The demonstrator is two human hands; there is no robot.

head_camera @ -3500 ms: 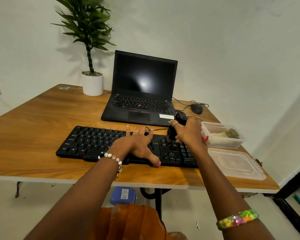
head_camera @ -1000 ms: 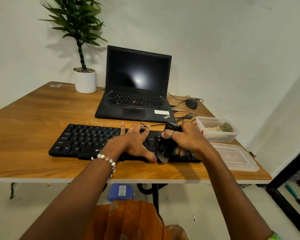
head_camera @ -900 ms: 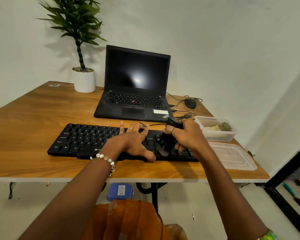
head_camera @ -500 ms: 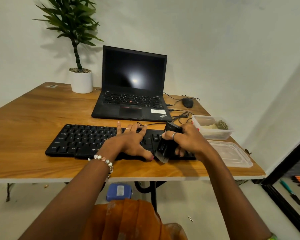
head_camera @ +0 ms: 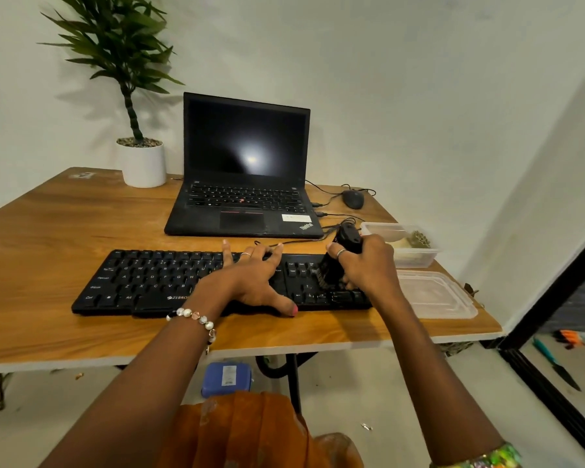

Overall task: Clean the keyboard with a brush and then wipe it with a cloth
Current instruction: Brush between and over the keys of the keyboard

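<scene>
brush (head_camera: 331,275) back from front edge, now over right-side keys | I see right hand (head_camera: 368,265) clenched on it, handle up-away, bristles down | left hand (head_camera: 254,282) flat, fingers spread on keyboard (head_camera: 156,282), long axis left-right on table (head_camera: 65,224)

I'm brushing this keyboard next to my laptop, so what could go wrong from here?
Dust flicked off by the brush in the right hand may land in the uncovered plastic tub just beyond it. The keyboard could slide if the left hand lifts. The cable behind might snag.
</scene>
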